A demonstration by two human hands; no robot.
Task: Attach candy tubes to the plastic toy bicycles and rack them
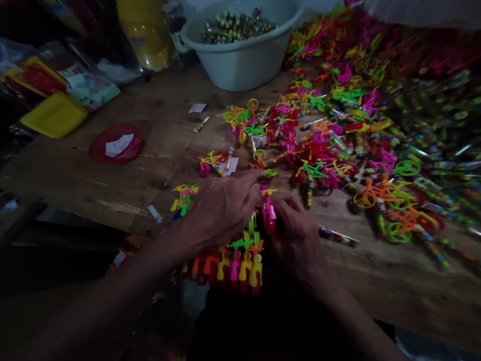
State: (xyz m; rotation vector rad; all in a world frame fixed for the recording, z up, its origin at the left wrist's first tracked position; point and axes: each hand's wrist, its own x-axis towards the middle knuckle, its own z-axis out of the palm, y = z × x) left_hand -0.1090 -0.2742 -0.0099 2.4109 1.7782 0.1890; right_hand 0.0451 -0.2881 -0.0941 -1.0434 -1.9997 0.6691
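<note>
My right hand (297, 236) is closed, its fingertips around a small pink and red plastic toy (268, 214). Beside it, my left hand (231, 202) has its fingers pinched together; what they grip is hidden. A small green piece (269, 173) shows at the left fingertips, and I cannot tell whether it is held. Under and between the hands, a tight row of small plastic toys (234, 268) in yellow, orange, pink and red sits at the table's front edge. More toys (184, 197) in green, yellow and pink stick out to the left of my left wrist.
Colourful toy bicycles (311, 168) and patterned tubes (452, 152) are heaped across the wooden table (158, 101). Behind stands a pale tub (240, 67) of tubes. Leftward are a red round lid-like thing (117, 143), a yellow tray (54, 115) and a yellow cap (143, 21).
</note>
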